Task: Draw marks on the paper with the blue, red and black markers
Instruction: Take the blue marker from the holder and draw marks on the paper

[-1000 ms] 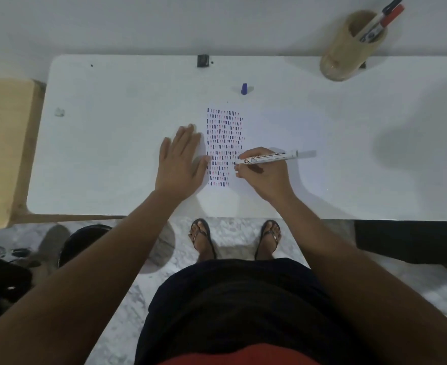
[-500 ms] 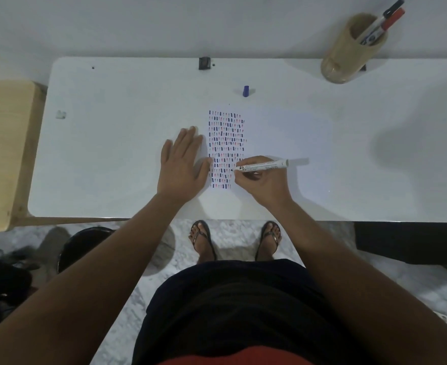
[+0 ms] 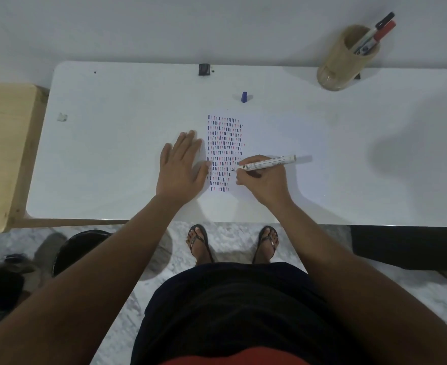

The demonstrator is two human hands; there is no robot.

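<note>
Nearest, the left hand lies flat with fingers spread and nothing in it, palm down on the white table, its thumb touching the left edge of the paper. Just right of that thumb, the right hand is closed around a white-barrelled marker, pinched low on the barrel by thumb and forefinger. The marker's dark tip sits just left of those fingers, at the right edge of the marks, seemingly touching the sheet. The rows of short blue, red and dark strokes run from between the two hands to beyond the left fingertips. Farther off, a blue cap stands alone. Farthest right, a wooden cup holds a red marker and a black marker.
</note>
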